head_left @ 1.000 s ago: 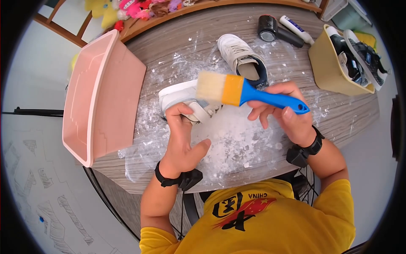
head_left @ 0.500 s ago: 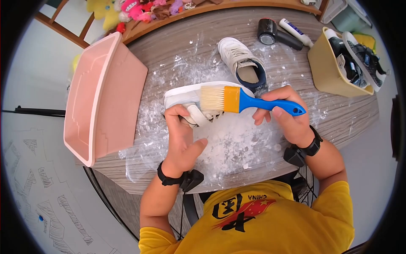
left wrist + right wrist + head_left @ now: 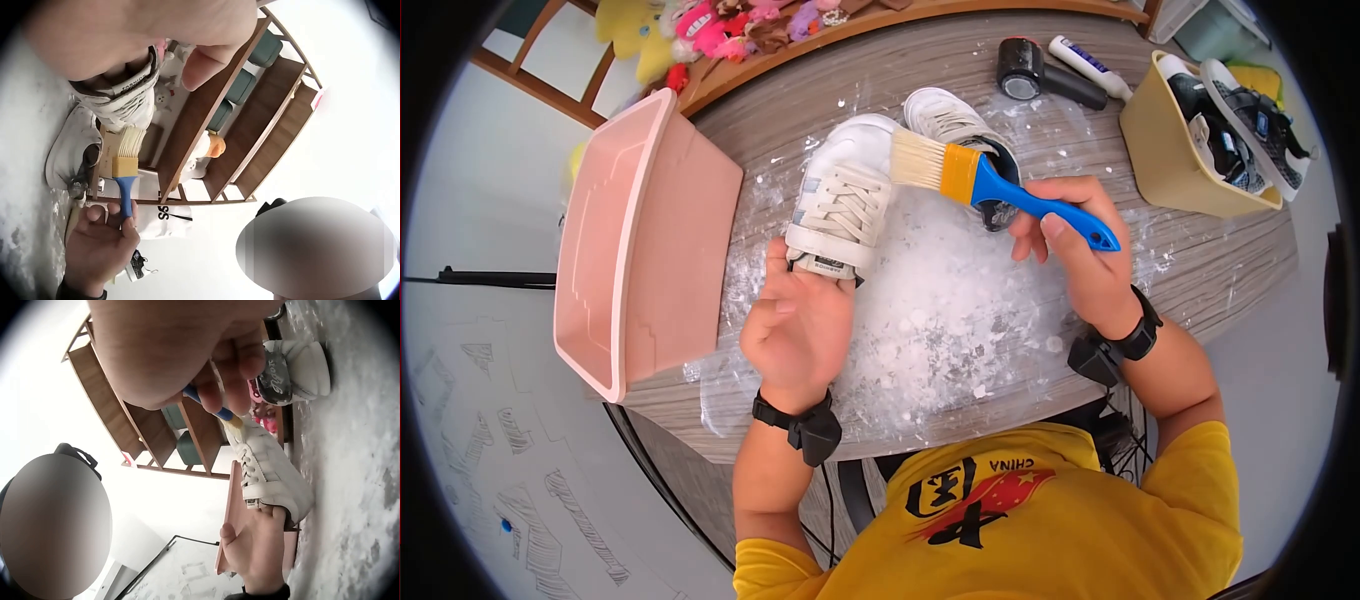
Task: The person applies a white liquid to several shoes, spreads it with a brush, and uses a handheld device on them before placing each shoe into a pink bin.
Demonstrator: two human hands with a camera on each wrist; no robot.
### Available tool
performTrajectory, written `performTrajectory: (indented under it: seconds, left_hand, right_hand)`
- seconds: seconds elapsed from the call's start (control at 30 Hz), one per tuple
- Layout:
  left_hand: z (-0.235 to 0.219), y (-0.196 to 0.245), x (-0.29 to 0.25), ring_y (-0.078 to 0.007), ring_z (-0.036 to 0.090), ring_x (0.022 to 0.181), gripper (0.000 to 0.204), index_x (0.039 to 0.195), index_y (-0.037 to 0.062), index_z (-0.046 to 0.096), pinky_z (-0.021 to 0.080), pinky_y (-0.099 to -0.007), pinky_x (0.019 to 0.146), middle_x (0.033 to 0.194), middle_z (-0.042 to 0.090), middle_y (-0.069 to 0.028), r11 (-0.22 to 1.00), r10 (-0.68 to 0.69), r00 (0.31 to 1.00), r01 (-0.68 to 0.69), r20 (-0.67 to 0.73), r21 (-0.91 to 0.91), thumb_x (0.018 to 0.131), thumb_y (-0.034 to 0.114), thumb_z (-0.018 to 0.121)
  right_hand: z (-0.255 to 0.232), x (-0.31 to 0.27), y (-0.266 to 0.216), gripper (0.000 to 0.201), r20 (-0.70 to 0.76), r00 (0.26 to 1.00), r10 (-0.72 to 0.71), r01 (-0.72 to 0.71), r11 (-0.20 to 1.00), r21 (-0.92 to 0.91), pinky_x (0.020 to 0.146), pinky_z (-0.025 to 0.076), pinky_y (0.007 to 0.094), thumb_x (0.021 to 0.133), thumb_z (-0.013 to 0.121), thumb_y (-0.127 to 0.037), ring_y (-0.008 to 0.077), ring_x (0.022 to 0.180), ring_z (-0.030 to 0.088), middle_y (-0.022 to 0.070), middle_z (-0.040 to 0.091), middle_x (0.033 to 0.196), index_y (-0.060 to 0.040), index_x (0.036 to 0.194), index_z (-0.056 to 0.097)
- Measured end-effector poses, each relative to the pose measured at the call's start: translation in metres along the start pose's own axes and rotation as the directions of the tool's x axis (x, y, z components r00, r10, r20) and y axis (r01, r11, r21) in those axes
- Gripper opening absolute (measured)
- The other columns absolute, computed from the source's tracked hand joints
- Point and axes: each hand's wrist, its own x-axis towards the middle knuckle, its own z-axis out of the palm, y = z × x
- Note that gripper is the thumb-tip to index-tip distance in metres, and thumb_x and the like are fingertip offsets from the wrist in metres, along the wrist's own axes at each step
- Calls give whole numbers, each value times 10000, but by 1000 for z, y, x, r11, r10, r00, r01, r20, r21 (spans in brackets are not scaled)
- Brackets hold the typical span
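A white laced shoe [image 3: 845, 200] is held up by the left hand [image 3: 798, 330], whose fingers reach into its opening; the palm faces up and the toe points away from the body. The right hand [image 3: 1090, 250] pinches the blue handle of a brush [image 3: 1000, 195]. The pale bristles meet the shoe's side near the toe in the head view. In the right wrist view the bristle end lies by the laced shoe [image 3: 269, 465]. Behind the brush, the second white shoe [image 3: 945, 115] rests on the powdery table.
A pink bin [image 3: 680, 250] stands at the left. At the back right are a black handheld device [image 3: 1022, 70], a white tube [image 3: 1090, 65] and a yellow bin [image 3: 1175, 150] with dark shoes. White powder covers much of the table [image 3: 940, 340]. Plush toys [image 3: 720, 30] sit behind.
The left hand has turned palm up and swung the shoe from lying sideways to toe away, laces up. The brush has tilted, its bristles shifting up and slightly right.
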Motion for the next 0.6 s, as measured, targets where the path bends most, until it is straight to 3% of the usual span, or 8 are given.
performTrajectory:
  seconds: [0.1,0.2,0.3,0.4,0.5,0.6]
  left_hand:
    - [6,4,1,-313,294,1434,620,1304,-18,422,131,-465,1210,1509,368,-194,988,-49,999,45,-18,-147,744,206,568]
    - [11,7,1,-333,305,1424,602,1287,3,446,175,-459,1195,1483,396,-197,973,-105,986,75,-129,-219,722,174,565]
    - [13,8,2,-318,345,1401,581,1277,-28,458,187,-462,1198,1474,409,-196,964,-135,982,98,-136,-246,744,176,566]
    - [1,10,1,-298,378,1382,601,1320,-72,420,233,-433,1191,1453,438,-197,913,-157,976,85,-152,-400,784,167,550]
    - [-5,12,3,-281,423,1349,605,1362,-97,378,282,-403,1177,1423,470,-195,907,-187,976,129,-109,-402,827,137,537]
    - [-18,10,3,-287,416,1363,570,1394,-117,336,322,-393,1163,1436,458,-208,878,-187,980,138,-62,-458,929,155,521]
  right_hand:
    - [2,1,2,268,51,998,-26,27,1000,-13,740,489,263,979,526,-38,132,812,625,131,655,1020,-1,1244,525]
    - [3,0,4,280,138,989,-57,66,996,-56,749,500,276,974,543,-29,135,833,631,136,650,1048,-3,1252,524]
    - [6,-1,4,299,201,979,-31,53,993,-103,761,516,299,950,578,-11,160,852,652,130,669,1033,-20,1247,552]
    - [8,3,5,307,299,950,-86,147,972,-185,762,527,314,905,632,7,206,862,674,123,689,1009,-41,1207,608]
    - [10,7,5,310,432,889,-151,270,935,-230,754,531,319,859,678,19,244,856,684,116,699,977,-54,1160,653]
    - [14,5,0,268,443,889,-115,235,945,-227,724,539,327,827,698,56,252,840,695,122,713,935,-38,1077,675]
